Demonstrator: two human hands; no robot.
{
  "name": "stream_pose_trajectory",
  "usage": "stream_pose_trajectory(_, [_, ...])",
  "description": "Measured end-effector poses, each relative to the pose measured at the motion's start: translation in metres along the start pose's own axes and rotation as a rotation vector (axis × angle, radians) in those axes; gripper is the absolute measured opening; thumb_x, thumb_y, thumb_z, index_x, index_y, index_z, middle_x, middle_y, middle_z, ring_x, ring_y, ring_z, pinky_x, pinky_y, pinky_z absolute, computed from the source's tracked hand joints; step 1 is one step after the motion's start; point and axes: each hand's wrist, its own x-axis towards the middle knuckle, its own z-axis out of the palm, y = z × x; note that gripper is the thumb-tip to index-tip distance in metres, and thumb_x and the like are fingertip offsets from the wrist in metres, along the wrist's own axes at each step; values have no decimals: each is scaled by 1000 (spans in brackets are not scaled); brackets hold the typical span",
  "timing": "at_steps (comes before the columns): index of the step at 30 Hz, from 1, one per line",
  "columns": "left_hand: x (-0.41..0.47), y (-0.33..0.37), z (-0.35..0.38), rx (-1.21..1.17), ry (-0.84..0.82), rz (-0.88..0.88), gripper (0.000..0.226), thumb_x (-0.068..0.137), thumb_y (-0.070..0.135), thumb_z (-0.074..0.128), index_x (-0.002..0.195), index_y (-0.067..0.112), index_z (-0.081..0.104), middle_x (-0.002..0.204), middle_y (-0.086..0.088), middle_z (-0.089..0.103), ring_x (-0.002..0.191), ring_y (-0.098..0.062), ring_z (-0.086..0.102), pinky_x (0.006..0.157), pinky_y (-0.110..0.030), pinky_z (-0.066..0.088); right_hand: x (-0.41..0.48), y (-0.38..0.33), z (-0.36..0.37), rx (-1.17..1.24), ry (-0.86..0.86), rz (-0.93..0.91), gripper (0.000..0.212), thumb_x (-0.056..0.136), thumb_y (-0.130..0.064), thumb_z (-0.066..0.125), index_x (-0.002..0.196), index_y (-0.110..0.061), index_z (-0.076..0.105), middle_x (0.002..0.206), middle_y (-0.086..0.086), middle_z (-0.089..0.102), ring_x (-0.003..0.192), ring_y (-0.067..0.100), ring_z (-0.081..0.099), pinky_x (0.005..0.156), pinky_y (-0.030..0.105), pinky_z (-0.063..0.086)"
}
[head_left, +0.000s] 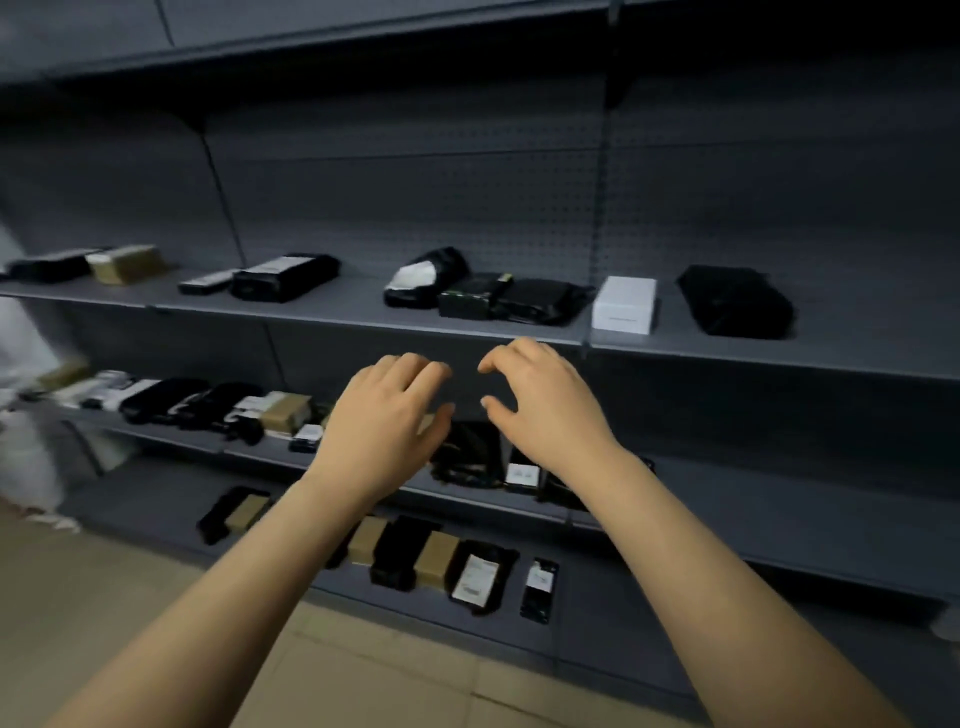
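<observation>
Head camera looks down at a dark grey metal shelving unit with a pegboard back (415, 208). Its upper shelf (363, 323) carries a tan cardboard box (127, 262), a long black box with a white label (285, 275), a black-and-white bag (423, 278), a flat black pouch (543, 301), a white rectangular box (625, 304) and a crumpled black bag (735, 301). The middle shelf (753, 493) holds a row of black cases (192, 402) and a tan box (284, 410) on its left. The lower shelf (649, 577) has black and tan boxes (410, 558) side by side, then black packets with white labels (480, 577). Beige floor tiles (104, 597) lie in front.

Both forearms reach in and cover part of the middle and lower rows. The left hand (384, 415) and right hand (545, 400) hover close together in front of the middle shelf, palms down, fingers loosely curled and slightly spread, gripping nothing. A black bundle (470, 452), too blurred to identify, lies on the middle shelf and shows in the gap between the two thumbs, just below them. A small black box with a white label (521, 470) sits just beside it, under the right wrist. Whether any finger touches the bundle cannot be told.
</observation>
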Motion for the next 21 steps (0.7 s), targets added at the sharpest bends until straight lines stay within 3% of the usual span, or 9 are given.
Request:
stream_pose_trajectory(9, [14,-143,9,89,27,-28,24,84,23,69,102,9,62,90,-7,60,81,-29,57,63,-36,43,121,-54,74,-34,-16,-11,31,93,-26,61,122,-21,56,120,-3,52,115,17,47,95,30,37])
stream_pose_trajectory(14, [27,-192,48,74,12,-76,26,87,28,58,103,9,62,91,-7,59,81,-29,56,65,-37,44,170,-32,104,-49,-21,40,30,92,-26,62,121,-20,57,119,-2,53,115,19,47,95,31,39])
stream_pose_trajectory(21, [85,-247,130,64,23,-101,25,88,27,62,106,10,62,94,-6,61,83,-29,57,68,-37,46,258,28,153,-58,-17,65,33,92,-27,62,123,-18,57,119,0,55,113,21,50,90,32,42])
